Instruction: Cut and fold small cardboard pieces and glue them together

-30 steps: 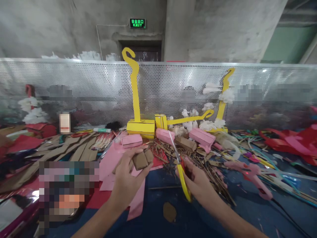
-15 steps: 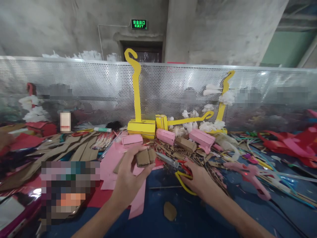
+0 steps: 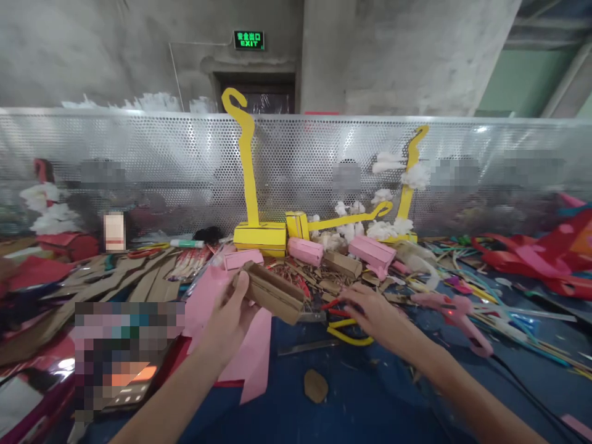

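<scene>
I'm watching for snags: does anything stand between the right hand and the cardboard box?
Only the scissors, whose handles the right hand holds; their blades extend toward the right-hand end of the cardboard box in the left hand. Nothing else visible blocks that gap.

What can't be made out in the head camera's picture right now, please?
Head view: the blade tips of the scissors, hidden by the cardboard box.
Head view: most fingers of the left hand, behind that box.
Head view: the dark item at lower left, masked by pixel blocks.
Head view: the left forearm, cut off by the bottom edge.
</scene>
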Demonstrator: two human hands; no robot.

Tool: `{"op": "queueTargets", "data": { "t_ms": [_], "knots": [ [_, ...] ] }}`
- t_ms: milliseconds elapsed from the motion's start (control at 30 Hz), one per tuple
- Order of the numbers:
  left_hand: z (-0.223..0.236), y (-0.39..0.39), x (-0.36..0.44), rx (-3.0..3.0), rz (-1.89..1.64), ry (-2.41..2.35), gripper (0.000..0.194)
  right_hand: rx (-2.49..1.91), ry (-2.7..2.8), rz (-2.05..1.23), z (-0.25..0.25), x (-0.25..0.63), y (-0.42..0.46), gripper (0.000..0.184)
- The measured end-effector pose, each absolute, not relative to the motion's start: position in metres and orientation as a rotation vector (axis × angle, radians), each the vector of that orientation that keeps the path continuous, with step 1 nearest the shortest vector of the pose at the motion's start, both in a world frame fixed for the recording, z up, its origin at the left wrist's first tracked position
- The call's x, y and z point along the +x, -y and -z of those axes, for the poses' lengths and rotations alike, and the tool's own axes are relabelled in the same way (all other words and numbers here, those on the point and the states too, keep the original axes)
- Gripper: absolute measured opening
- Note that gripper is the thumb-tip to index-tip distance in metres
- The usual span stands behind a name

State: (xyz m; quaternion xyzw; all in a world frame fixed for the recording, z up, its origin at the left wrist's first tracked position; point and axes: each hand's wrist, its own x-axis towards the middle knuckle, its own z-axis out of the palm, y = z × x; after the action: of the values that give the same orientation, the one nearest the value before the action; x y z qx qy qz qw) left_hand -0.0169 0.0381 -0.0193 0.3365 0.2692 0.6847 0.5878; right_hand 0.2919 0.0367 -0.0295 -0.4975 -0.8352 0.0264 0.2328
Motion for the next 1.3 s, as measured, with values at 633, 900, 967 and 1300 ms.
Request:
{"op": "queueTargets", "data": {
  "t_ms": [633,900,967,1300],
  "knots": [
    [0.028,-0.030,-0.017,1.185,-1.224,-0.629,0.032,-1.581,2.328,-0.008,0.024,0.213,-0.113,0.032],
    [0.032,-0.029,-0.026,1.601,-1.186,-0.844,0.043,-1.621,2.119,-0.153,0.014,0.221,-0.129,0.031],
    [0.030,-0.030,-0.029,1.707,-1.181,-0.914,0.046,-1.528,2.060,-0.231,0.005,0.235,-0.118,0.026],
    [0.018,-0.013,-0.018,1.580,-1.229,-0.746,0.039,-0.952,1.609,-0.758,0.013,0.241,-0.036,0.035]
  ]
}}
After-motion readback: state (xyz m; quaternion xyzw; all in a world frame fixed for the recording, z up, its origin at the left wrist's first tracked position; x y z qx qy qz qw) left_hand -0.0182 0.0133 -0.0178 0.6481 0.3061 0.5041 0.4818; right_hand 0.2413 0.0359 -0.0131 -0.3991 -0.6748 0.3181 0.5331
